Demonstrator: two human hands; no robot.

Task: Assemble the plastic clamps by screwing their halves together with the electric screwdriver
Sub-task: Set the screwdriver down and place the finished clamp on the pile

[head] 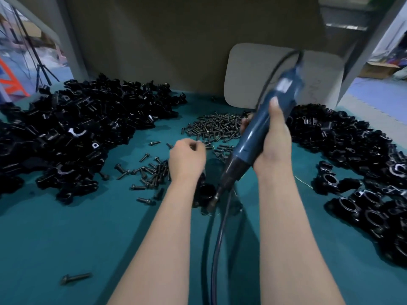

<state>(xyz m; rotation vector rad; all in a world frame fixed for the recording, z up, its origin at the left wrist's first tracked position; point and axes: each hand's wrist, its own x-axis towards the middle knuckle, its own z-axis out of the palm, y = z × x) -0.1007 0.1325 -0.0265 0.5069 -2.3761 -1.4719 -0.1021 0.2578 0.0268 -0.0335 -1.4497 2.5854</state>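
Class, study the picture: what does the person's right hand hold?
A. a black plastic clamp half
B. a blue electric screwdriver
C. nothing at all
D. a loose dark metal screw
B: the right hand grips the barrel of the blue electric screwdriver, whose bit tilts down toward a black plastic clamp on the green table.

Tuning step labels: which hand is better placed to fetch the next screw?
Left. The left hand is right by the loose screws and carries no tool. The right hand grips the electric screwdriver, its bit down by the clamp.
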